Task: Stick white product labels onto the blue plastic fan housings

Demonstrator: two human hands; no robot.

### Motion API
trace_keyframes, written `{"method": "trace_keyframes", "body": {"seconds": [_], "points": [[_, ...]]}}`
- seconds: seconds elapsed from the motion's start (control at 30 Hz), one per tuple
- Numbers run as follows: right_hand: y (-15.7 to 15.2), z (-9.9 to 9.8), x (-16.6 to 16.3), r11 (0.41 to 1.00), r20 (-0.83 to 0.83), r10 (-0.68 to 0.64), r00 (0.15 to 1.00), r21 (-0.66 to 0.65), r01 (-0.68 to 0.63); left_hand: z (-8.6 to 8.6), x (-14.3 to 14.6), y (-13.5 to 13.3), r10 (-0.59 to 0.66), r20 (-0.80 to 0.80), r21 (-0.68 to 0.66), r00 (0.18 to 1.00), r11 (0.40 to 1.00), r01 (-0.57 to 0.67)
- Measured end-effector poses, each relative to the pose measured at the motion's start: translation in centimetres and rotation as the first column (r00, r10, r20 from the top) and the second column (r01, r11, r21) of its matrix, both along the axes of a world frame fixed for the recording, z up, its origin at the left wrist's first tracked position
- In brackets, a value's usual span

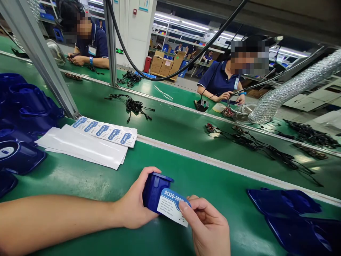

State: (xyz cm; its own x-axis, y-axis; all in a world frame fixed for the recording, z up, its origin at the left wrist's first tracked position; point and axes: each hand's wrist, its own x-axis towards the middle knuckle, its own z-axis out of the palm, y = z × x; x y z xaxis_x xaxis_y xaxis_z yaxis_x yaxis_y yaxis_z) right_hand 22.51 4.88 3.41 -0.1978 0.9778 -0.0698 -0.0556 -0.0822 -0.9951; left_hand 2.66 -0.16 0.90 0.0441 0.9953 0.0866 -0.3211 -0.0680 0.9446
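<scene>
My left hand (137,206) is closed around a dark blue plastic housing (155,188), holding it above the green bench. Between thumb and fingers, my right hand (207,224) pinches the right end of a white and blue printed label (170,208). The label's left part lies over the front of the housing; whether it sticks there I cannot tell. Up and to the left of my hands lie a sheet of printed labels (105,131) and blank white backing sheets (85,151).
Blue plastic housings (29,99) are heaped at the left, and more blue parts (298,220) lie at the right. Beyond a pale rail (207,163), black cables (133,106) rest on the line. A metal post (45,60) and a silver duct (293,89) stand nearby. Two co-workers sit opposite.
</scene>
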Motion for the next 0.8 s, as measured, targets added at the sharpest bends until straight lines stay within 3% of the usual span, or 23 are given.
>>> {"method": "trace_keyframes", "body": {"seconds": [0.8], "points": [[0.01,-0.02,0.09,0.999,0.028,-0.002,1.000,-0.051,0.003,-0.33,-0.09,-0.13,-0.023,0.023,-0.023,0.999,0.999,0.023]]}}
